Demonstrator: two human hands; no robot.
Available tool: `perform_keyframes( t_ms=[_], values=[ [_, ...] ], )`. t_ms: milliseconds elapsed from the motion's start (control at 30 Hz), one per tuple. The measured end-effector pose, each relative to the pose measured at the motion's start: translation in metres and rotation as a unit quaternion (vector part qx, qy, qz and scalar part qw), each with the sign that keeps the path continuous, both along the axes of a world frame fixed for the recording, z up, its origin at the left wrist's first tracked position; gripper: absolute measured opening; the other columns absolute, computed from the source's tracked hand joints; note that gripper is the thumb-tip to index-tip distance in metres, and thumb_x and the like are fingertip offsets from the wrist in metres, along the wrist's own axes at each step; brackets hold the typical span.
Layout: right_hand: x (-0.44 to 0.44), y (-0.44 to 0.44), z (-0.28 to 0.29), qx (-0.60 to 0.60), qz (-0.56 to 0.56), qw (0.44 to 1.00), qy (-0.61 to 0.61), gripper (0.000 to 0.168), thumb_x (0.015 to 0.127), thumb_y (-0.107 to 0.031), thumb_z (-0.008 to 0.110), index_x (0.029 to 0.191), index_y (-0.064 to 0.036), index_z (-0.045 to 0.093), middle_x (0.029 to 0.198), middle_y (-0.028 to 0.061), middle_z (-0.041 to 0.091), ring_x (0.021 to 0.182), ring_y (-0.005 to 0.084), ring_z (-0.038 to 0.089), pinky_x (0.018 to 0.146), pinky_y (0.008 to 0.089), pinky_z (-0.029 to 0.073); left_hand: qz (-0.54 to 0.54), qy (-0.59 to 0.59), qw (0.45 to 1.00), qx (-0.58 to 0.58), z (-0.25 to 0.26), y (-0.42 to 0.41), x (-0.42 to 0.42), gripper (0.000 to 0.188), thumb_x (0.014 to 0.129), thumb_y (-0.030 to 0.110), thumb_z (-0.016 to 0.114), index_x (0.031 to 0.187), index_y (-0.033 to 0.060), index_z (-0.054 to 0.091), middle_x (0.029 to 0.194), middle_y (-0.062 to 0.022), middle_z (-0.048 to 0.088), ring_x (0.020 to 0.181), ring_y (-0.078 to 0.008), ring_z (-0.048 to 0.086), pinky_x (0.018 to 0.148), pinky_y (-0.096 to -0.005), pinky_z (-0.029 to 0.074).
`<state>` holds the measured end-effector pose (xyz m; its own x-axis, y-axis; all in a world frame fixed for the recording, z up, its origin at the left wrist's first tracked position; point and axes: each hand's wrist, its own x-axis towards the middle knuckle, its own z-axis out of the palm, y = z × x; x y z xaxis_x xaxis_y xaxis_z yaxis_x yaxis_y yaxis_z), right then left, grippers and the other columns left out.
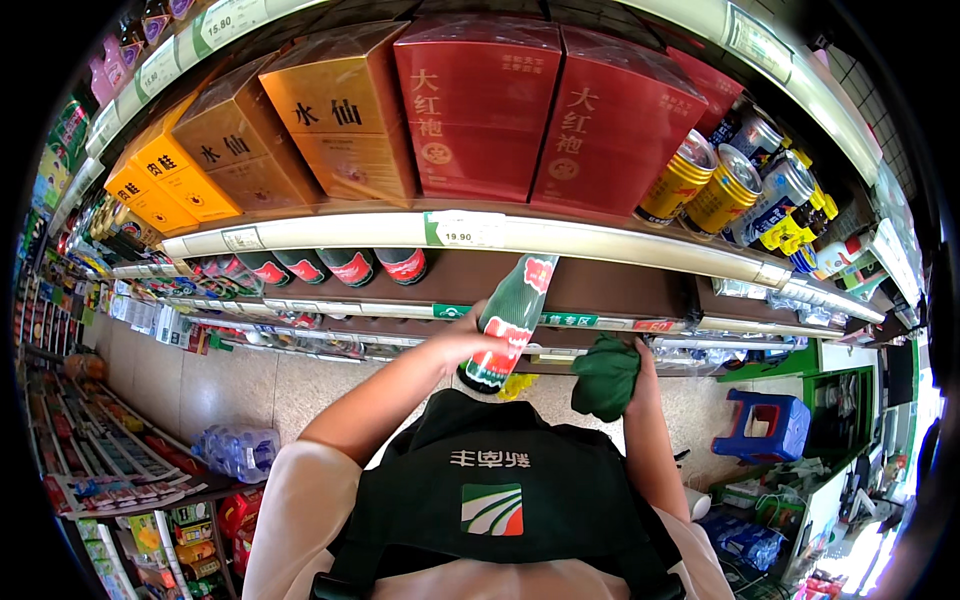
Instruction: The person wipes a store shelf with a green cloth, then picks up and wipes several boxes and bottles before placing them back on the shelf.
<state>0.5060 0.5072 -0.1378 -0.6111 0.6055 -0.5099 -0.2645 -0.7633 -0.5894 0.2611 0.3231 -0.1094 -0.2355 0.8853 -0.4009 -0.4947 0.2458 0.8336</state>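
My left hand (480, 343) is wrapped around a dark green glass bottle (517, 304) with red and white labels. The bottle tilts, its neck end reaching up to the edge of the shelf above. In my right hand (641, 379) is a bunched dark green cloth (606, 377), held to the right of the bottle. Behind both hands runs a brown shelf board (622, 289). Several similar bottles (349, 266) stand on its left part, their upper ends hidden by the shelf above.
The shelf above carries red gift boxes (480, 112), golden boxes (337, 112) and drink cans (679, 176). A blue plastic stool (761, 426) is on the floor at right. Wrapped water bottles (238, 451) lie at left, near a slanted display rack (112, 442).
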Motion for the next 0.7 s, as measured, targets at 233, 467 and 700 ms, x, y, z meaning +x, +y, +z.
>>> perform_keyframes(
  t_ms=[233, 467, 700],
  values=[
    [0.038, -0.002, 0.009, -0.003, -0.059, 0.998, 0.003, 0.03, 0.091, -0.033, 0.05, 0.099, -0.006, 0.055, 0.1, 0.0141, 0.063, 0.091, 0.0287, 0.062, 0.083, 0.0409, 0.05, -0.078, 0.122, 0.988, 0.046, 0.008, 0.071, -0.026, 0.072, 0.056, 0.002, 0.079, 0.121, 0.0048, 0.047, 0.109, -0.0055, 0.059, 0.103, -0.0167, 0.056, 0.092, -0.033, 0.043],
    [0.069, 0.003, 0.012, -0.016, -0.106, 0.994, -0.002, 0.027, 0.091, -0.032, 0.051, 0.099, -0.007, 0.055, 0.099, 0.0129, 0.063, 0.091, 0.0278, 0.061, 0.082, 0.0412, 0.05, -0.117, 0.138, 0.983, -0.008, -0.024, 0.123, -0.03, 0.064, 0.059, 0.0, 0.076, 0.118, 0.0006, 0.05, 0.112, -0.0121, 0.06, 0.105, -0.0206, 0.057, 0.093, -0.0372, 0.044],
    [0.097, 0.009, 0.015, -0.008, -0.131, 0.991, 0.006, 0.024, 0.091, -0.031, 0.051, 0.096, -0.008, 0.056, 0.096, 0.0106, 0.063, 0.09, 0.026, 0.061, 0.083, 0.0397, 0.049, -0.103, 0.051, 0.991, 0.063, -0.054, 0.165, -0.024, 0.049, 0.069, 0.009, 0.075, 0.114, 0.0025, 0.057, 0.115, -0.0117, 0.059, 0.107, -0.0218, 0.055, 0.095, -0.0354, 0.041]
  ],
)
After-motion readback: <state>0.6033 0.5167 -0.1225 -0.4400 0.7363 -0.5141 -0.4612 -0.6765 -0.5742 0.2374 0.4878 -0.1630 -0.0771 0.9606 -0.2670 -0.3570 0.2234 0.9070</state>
